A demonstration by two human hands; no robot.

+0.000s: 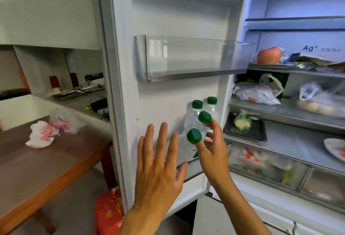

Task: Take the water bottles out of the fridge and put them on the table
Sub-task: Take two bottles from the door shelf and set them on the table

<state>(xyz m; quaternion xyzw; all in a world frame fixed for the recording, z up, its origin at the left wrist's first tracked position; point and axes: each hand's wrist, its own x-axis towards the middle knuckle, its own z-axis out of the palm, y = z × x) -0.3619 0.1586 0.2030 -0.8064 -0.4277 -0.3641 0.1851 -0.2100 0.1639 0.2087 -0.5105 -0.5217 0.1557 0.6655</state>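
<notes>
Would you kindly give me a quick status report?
Right hand gripping two green-capped bottles in the door shelf. Left hand open, empty. Two more bottles behind. Table holds only crumpled bags.

The right hand (211,152) grips two tilted green-capped clear plastic water bottles (194,137) at the open white fridge door's (168,20) lower shelf, the left hand (158,164) spread beside them.

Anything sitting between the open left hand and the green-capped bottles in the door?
Nothing. In the head view, only bare white door lining separates the left hand from the bottles gripped by the right hand.
</notes>
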